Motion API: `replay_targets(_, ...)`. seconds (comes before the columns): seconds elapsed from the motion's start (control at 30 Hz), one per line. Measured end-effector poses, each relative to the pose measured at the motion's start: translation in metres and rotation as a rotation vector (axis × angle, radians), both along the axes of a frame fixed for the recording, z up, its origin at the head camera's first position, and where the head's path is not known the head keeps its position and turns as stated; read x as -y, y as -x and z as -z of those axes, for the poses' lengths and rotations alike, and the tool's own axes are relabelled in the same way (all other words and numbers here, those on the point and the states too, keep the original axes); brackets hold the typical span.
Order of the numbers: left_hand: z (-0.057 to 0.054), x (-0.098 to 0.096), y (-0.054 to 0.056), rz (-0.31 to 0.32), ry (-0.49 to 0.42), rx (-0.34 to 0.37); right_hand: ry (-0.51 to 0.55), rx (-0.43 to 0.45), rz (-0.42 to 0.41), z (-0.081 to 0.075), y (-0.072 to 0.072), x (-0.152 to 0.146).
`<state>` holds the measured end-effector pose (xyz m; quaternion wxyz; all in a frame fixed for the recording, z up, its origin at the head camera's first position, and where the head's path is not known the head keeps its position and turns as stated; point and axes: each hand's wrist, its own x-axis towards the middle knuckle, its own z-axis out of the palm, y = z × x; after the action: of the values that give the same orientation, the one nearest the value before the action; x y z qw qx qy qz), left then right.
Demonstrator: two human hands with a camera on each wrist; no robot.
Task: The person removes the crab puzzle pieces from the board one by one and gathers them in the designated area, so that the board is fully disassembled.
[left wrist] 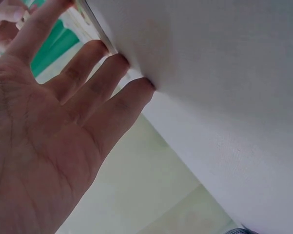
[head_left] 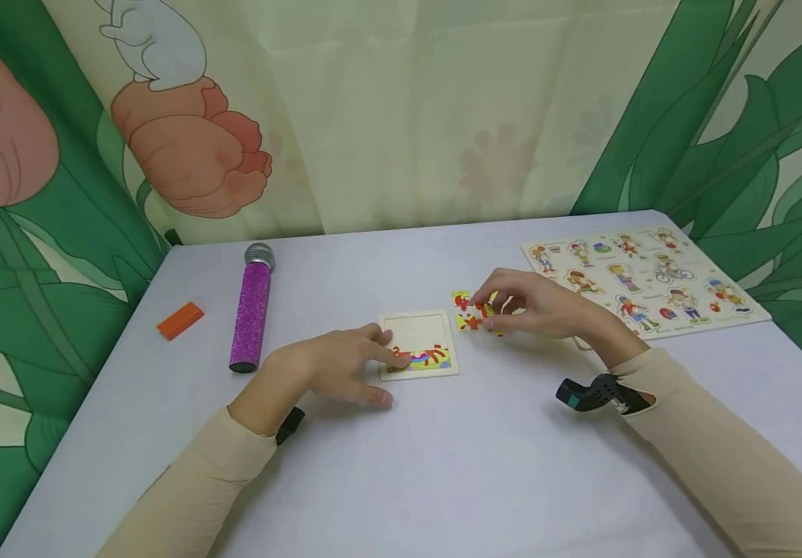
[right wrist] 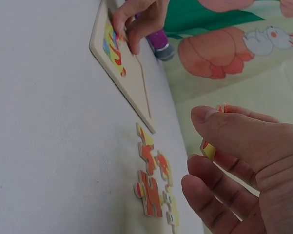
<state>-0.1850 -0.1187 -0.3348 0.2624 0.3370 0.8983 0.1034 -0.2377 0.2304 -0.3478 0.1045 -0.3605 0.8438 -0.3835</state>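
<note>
A small wooden puzzle tray (head_left: 411,329) lies on the table, a strip of colourful fitted pieces (head_left: 435,358) along its near side. My left hand (head_left: 341,364) rests at the tray's left side, with a fingertip on that strip and the thumb on the cloth. In the left wrist view its fingers (left wrist: 95,90) are extended, grasping nothing. Just right of the tray, my right hand (head_left: 540,306) pinches a yellow-and-red puzzle piece (right wrist: 208,150) between thumb and fingers, mostly hidden by them. Below it lie several loose puzzle pieces (right wrist: 151,197) in red, orange and yellow.
A purple glittery microphone (head_left: 250,310) lies left of the tray, with an orange block (head_left: 180,321) farther left. A large board with pictures of children (head_left: 641,275) occupies the back right. A printed curtain (head_left: 414,116) hangs behind the white table (head_left: 442,480).
</note>
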Motion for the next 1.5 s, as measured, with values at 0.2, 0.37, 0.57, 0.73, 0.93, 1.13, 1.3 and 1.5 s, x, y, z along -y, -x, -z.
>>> replay_targets(0.2,0.002,-0.001,-0.001,-0.002,-0.015,-0.001,-0.022,-0.009,0.039,0.004,-0.003,-0.009)
replay_targets(0.37,0.000,0.000,-0.001,-0.007,-0.004,-0.003,-0.034,-0.040,0.031,0.005,-0.003,-0.016)
replay_targets(0.57,0.000,0.006,-0.004,-0.022,0.008,-0.014,-0.033,-0.058,0.031,0.004,0.000,-0.020)
replay_targets(0.73,0.000,0.006,-0.003,-0.004,-0.005,-0.019,-0.050,-0.071,0.064,0.006,0.000,-0.029)
replay_targets(0.93,-0.001,0.003,0.000,0.006,0.019,-0.033,-0.066,-0.067,0.100,0.008,-0.001,-0.039)
replay_targets(1.13,0.000,0.000,-0.001,-0.017,0.018,-0.023,-0.130,-0.027,0.154,0.010,-0.005,-0.048)
replay_targets(1.3,0.003,-0.001,-0.004,-0.031,0.017,-0.006,-0.196,-0.028,0.149,0.012,-0.007,-0.050)
replay_targets(1.5,0.004,0.000,-0.005,-0.040,0.010,-0.011,-0.243,-0.073,0.139,0.012,-0.002,-0.050)
